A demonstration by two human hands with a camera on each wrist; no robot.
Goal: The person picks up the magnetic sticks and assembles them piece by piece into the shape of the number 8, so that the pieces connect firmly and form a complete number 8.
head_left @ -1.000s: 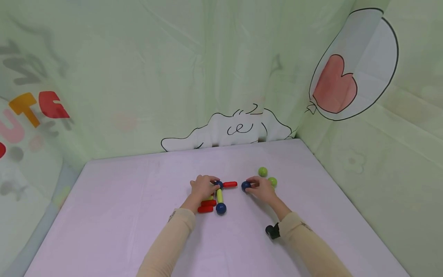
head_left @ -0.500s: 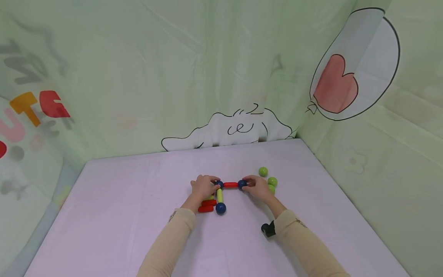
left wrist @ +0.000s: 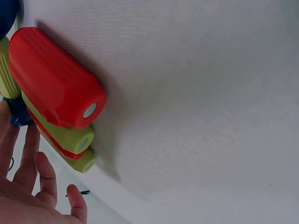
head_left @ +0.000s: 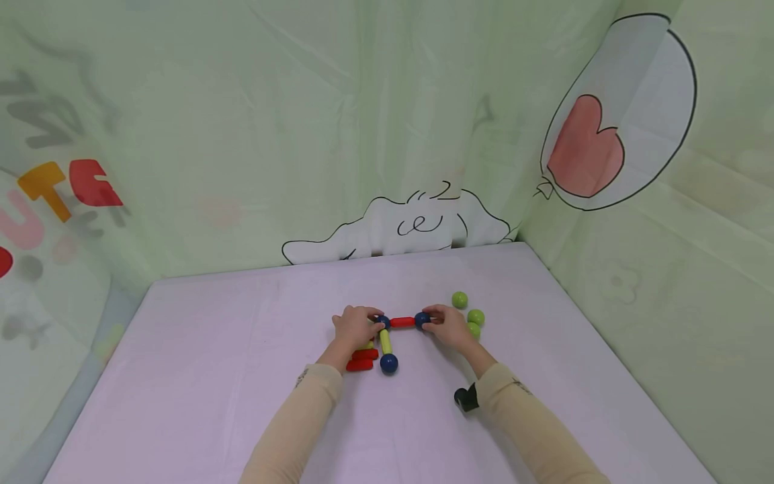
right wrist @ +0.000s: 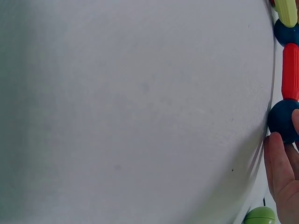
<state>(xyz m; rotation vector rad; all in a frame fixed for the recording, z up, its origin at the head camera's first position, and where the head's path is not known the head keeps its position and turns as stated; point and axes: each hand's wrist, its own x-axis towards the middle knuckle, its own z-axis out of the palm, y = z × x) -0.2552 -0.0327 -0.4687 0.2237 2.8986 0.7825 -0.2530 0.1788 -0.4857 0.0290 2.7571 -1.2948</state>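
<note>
Left grip (head_left: 355, 327): you pinch a blue ball (head_left: 383, 323), closed to its width
Right grip (head_left: 450, 327): you pinch a second blue ball (head_left: 421, 320) likewise
Red rod (head_left: 402, 323): touching both balls, between your hands
Wall (head_left: 242, 134): orange T (head_left: 48, 188), pink U (head_left: 29, 220)
Cuff print (head_left: 301, 376): too small to read

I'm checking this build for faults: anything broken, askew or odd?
Nothing stands out: the red rod meets both pinched blue balls, the yellow rod runs to a third blue ball, and no damage shows.
</note>
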